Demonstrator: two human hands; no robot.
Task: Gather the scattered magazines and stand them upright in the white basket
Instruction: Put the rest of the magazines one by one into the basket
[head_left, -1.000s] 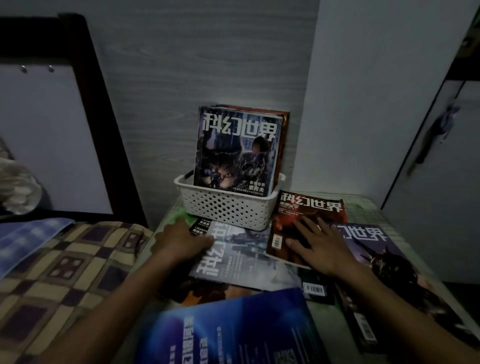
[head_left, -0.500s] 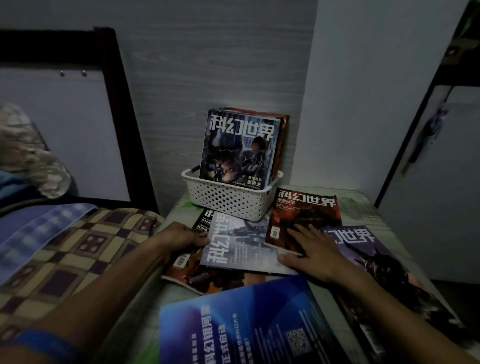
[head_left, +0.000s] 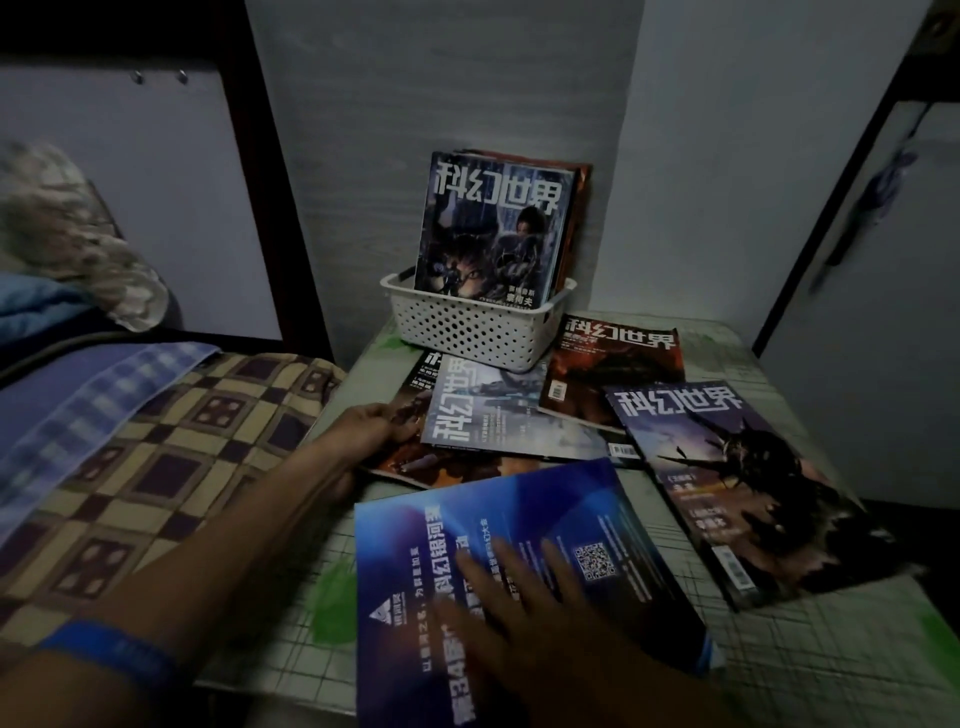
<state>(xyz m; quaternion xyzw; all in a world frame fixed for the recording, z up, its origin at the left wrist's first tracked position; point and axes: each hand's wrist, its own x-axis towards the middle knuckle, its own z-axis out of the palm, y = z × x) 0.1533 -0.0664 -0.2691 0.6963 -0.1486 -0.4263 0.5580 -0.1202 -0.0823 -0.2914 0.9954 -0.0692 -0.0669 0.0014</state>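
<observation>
A white perforated basket (head_left: 467, 332) stands at the back of the small table, with a few magazines (head_left: 493, 228) upright in it. Several magazines lie flat in front. My left hand (head_left: 371, 428) grips the left edge of an orange-brown magazine (head_left: 415, 462) that lies under a grey one (head_left: 498, 410). My right hand (head_left: 519, 608) lies flat, fingers spread, on the blue magazine (head_left: 498, 519) nearest me. A red magazine (head_left: 613, 369) and a dark purple one (head_left: 727, 483) lie to the right.
The table (head_left: 810, 649) has a checked cloth with green patches. A bed with a checked quilt (head_left: 156, 467) and a blue towel (head_left: 78, 395) borders it on the left. Walls stand close behind, and a white door (head_left: 883, 312) is at the right.
My right hand left the red magazine and came back toward me onto the blue one. My left hand slid from the grey magazine to the edge of the orange-brown one beneath.
</observation>
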